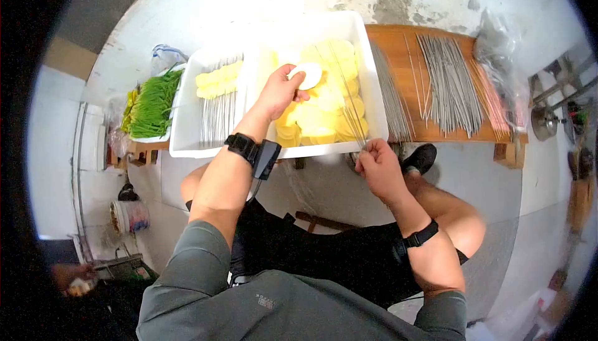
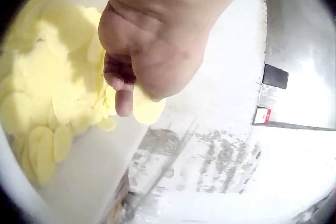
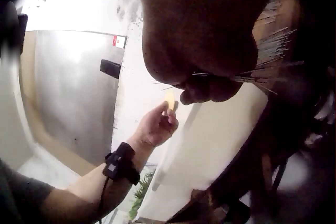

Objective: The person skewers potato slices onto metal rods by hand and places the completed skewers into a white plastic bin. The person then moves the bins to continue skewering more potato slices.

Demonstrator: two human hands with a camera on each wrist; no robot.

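My left hand (image 1: 280, 94) pinches a pale yellow round slice (image 1: 309, 74), which looks like potato, between thumb and fingers. It is over the right compartment of a white tub (image 1: 375, 101), where many such slices (image 1: 324, 105) lie heaped. In the left wrist view the held slice (image 2: 147, 109) shows below the thumb. Near the tub's front right corner, my right hand (image 1: 381, 170) grips a few thin metal skewers (image 1: 350, 101) by their ends, their shafts slanting up over the slices. The right wrist view shows the fingers dark, with the skewers (image 3: 252, 78) passing through them.
In the tub's left compartment, threaded slices (image 1: 218, 79) lie on skewers. Farther left is a tray of green vegetables (image 1: 156, 104). Grey sticks (image 1: 448, 82) and more skewers (image 1: 391, 95) lie on the wooden table (image 1: 408, 126) to the right, beside a clear plastic bag (image 1: 501, 54).
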